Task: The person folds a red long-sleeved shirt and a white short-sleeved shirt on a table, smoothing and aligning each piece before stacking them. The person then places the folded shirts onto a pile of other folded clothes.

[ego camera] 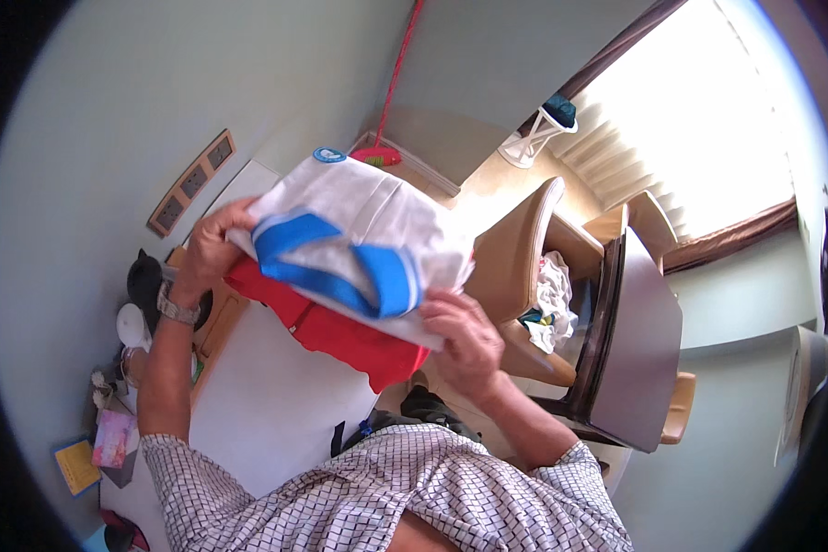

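A white polo shirt (414,214) with a blue collar (321,281) is held up between my two hands, folded into a rough rectangle. My left hand (214,241), with a metal watch on its wrist, grips the shirt's edge beside the collar. On the other side, my right hand (464,338) pinches the near corner. A round blue badge (329,154) shows at the far edge of the shirt. Below the white shirt lies a red garment (352,341) with a short zip, partly hidden; whether it touches the white shirt I cannot tell.
The white tabletop (269,400) runs along the wall, with a black cat figure (143,279) and a tissue box (115,438) on its left. A tan chair (517,255) stands right, near crumpled clothes (555,297) and a dark table (638,345). A red broom (379,155) leans in the corner.
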Motion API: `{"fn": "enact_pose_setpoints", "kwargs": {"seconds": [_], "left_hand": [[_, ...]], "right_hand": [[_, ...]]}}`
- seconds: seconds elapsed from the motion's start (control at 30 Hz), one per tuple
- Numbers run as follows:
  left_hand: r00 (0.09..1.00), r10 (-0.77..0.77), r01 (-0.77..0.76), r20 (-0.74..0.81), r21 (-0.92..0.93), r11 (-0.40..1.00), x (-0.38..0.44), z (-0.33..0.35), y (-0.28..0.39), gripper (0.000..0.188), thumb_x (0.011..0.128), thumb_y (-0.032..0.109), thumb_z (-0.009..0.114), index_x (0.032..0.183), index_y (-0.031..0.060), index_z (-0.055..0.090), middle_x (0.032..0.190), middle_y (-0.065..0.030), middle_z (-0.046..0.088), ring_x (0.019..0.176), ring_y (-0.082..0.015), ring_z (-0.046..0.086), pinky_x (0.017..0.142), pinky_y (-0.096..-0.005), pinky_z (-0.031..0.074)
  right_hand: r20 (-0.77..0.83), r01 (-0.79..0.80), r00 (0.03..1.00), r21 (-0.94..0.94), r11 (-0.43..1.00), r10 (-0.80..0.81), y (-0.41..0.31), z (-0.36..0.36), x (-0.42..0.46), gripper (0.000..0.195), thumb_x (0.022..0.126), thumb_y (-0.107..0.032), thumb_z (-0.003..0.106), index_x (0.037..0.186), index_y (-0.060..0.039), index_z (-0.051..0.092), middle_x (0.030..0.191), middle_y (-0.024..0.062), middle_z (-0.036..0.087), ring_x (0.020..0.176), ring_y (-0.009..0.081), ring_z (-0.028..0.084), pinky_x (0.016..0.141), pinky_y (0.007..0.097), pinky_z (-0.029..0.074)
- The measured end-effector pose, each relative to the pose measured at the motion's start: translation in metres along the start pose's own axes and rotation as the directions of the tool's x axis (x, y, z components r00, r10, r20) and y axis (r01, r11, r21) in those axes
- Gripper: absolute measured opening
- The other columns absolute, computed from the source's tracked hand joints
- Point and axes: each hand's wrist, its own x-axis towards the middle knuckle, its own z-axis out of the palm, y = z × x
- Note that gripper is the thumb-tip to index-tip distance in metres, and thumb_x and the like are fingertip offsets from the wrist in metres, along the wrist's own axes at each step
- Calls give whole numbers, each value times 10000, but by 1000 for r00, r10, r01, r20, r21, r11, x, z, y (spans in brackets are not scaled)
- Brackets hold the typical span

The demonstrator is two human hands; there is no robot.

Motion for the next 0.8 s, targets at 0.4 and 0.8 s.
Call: {"fn": "enact_pose_setpoints", "kwargs": {"seconds": [0.4, 0.8], "left_hand": [[983, -139, 150, -123, 78, 986, -10, 19, 28, 214, 1009, -67, 638, 1126, 67, 758, 1129, -20, 772, 987, -107, 704, 855, -293, 607], [824, -563, 548, -69, 352, 759, -26, -1, 66, 216, 1021, -58, 628, 1159, 18, 775, 1220, -68, 779, 1046, -152, 742, 931, -319, 609]], "right_hand": [[-19, 78, 997, 57, 995, -77, -20, -15, 6, 278, 799, 87, 727, 1065, 12, 703, 1193, 152, 794, 1239, 350, 741, 1044, 452, 632], [332, -58, 924, 608, 791, -187, 43, -22, 5, 361, 918, -63, 801, 1258, -19, 690, 1273, 167, 750, 1254, 352, 709, 1015, 468, 630]]}}
